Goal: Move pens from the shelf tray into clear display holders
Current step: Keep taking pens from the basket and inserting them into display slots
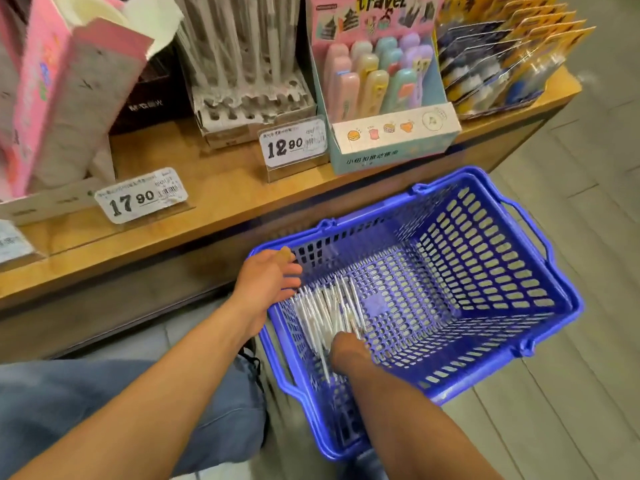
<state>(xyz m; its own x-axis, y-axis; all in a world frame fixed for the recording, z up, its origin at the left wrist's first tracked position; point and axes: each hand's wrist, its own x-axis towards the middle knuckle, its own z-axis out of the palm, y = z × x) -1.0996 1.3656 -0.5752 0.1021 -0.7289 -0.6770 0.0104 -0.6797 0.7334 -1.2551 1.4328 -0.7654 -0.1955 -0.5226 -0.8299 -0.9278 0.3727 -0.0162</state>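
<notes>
Nearby, price tags (294,143) read 12.90 and 17.90.

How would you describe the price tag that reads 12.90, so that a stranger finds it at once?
Start at the wooden shelf above the blue basket. The 12.90 tag stands near its front edge, directly left of the pale blue box marked "travel". The other tag, further left, reads 17.90.

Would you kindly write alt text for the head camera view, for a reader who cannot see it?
A person's right hand reaches into a pile of white pens in a blue basket on the floor, while the left hand rests open at its rim. Behind, a wooden shelf holds stationery displays and price tags.
</notes>
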